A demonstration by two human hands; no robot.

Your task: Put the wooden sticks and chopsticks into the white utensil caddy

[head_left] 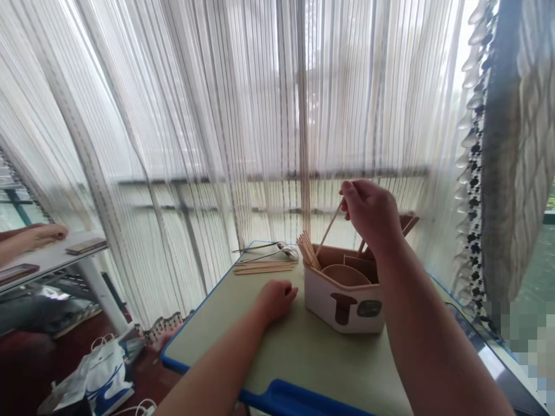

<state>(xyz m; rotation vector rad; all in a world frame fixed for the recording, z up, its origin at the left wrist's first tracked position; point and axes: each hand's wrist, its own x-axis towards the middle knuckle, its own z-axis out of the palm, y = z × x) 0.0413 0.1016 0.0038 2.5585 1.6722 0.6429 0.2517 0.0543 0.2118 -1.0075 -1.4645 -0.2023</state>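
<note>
Nearest my viewpoint is the pale green table (pixel 217 323) with its blue rim. On it rests the left hand (pixel 277 300), fingers curled inward; I cannot tell whether anything is inside them. Just beyond and to its right I have the box (pixel 323 300), whitish outside and brown within, with a brown T-shaped patch and a grey oval on the front wall.

Above the box, I see the right hand (pixel 370 208) pinching the thin wooden stick (pixel 330 224) near its upper end, thumb against fingers. The stick is pale tan, straight, slim and plain. Its long axis slants, upper end to my right, lower end pointing down and left into the box, beside the bundle of sticks (pixel 307 249) leaning out over the left corner.

Farther off, more sticks (pixel 264 267) lie flat, running left to right, near shiny metal utensils (pixel 288 251). Behind everything hangs a sheer striped curtain (pixel 260 115).
</note>
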